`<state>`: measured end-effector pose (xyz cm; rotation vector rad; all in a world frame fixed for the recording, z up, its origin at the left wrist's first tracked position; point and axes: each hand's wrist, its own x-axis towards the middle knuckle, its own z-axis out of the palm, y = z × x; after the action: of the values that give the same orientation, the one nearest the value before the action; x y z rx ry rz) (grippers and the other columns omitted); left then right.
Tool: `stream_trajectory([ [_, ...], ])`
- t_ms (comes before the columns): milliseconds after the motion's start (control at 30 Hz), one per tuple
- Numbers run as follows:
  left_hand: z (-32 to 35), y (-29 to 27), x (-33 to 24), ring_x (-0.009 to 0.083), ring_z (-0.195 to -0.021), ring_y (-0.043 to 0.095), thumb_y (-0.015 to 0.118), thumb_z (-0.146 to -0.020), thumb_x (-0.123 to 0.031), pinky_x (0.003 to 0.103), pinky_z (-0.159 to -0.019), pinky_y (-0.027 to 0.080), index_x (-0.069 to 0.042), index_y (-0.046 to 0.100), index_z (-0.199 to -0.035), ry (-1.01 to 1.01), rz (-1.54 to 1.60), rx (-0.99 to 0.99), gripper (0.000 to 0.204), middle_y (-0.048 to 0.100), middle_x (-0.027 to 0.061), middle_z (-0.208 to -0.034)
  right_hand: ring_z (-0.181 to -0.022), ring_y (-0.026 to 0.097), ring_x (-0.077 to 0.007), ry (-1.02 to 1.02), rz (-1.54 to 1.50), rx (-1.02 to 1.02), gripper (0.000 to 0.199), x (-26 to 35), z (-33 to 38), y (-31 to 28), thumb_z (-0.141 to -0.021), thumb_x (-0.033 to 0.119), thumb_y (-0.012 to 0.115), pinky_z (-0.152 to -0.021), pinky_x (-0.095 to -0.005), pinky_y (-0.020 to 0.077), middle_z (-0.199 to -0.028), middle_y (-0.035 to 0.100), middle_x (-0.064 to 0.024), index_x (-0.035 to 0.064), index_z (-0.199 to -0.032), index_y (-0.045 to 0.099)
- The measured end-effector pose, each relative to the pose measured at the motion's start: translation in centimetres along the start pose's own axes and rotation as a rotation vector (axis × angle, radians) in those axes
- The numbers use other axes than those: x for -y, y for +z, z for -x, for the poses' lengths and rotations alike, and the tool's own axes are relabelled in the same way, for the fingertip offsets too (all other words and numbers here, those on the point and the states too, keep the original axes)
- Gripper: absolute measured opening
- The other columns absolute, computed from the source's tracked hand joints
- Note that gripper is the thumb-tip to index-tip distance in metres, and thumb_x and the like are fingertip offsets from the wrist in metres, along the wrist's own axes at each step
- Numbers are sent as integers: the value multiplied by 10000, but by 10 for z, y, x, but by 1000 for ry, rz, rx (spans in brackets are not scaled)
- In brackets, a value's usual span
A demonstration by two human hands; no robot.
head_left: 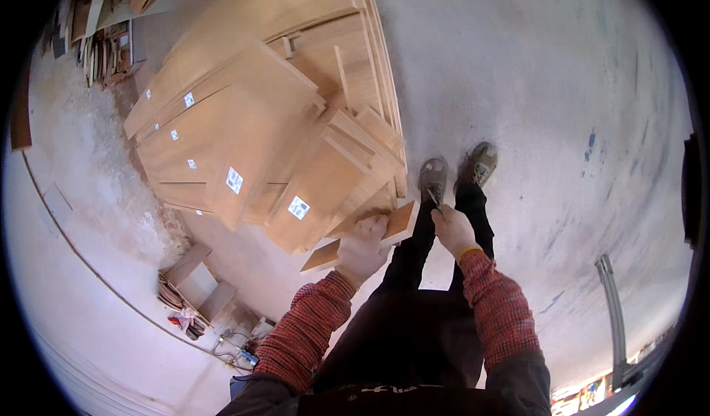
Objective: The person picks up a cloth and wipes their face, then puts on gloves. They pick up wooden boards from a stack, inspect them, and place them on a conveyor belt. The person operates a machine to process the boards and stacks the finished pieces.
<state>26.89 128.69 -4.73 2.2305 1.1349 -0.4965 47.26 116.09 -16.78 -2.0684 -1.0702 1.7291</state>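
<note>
We're gripping a small wooden board point(370, 240) w/ our left hand point(361, 249), fingers clenched round its edge, just in front of the stack of wood panels point(251, 127). Our right hand point(452, 230) is pinching a thin blade-like tool point(432, 196) beside the board, above our 2 shoes point(457, 170).

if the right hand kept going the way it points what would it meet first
Probably the small board held by the left hand: the right hand points a thin tool near its right end, though depth is unclear.
</note>
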Motion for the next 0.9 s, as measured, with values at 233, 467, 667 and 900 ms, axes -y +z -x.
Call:
stream_trajectory([
  [233,5,-11,-2,382,-1114,677,722,-887,-259,488,-914,565,-40,657,-1274,-104,93,94,449,700,183,-1165,-695,669,-310,171,-124,39,246,0,2,-46,-1041,252,587,-673,-443,556,-740,630,-140,29,-1083,681],
  [467,45,-70,-20,372,-899,736,770,-895,-251,452,-789,587,-92,754,-1139,-141,407,76,292,746,183,-1058,-579,594,-151,316,-606,-14,281,52,-20,-90,-1054,334,607,-544,-316,501,-724,606,-44,56,-1038,649],
  [667,98,-79,-20,274,-858,763,795,-936,-224,360,-779,599,-25,733,-1226,-276,675,-18,357,777,179,-1046,-607,612,-133,43,-523,-147,215,158,-99,-118,-1031,242,633,-517,-304,476,-768,632,-65,43,-1113,616],
  [900,98,-149,-52,108,-923,697,794,-954,-81,276,-809,592,49,697,-1264,-656,1494,-181,350,757,72,-1066,-822,739,-298,-210,26,-253,347,244,-196,-133,-967,272,663,-732,-434,564,-924,750,-185,16,-1201,662],
])
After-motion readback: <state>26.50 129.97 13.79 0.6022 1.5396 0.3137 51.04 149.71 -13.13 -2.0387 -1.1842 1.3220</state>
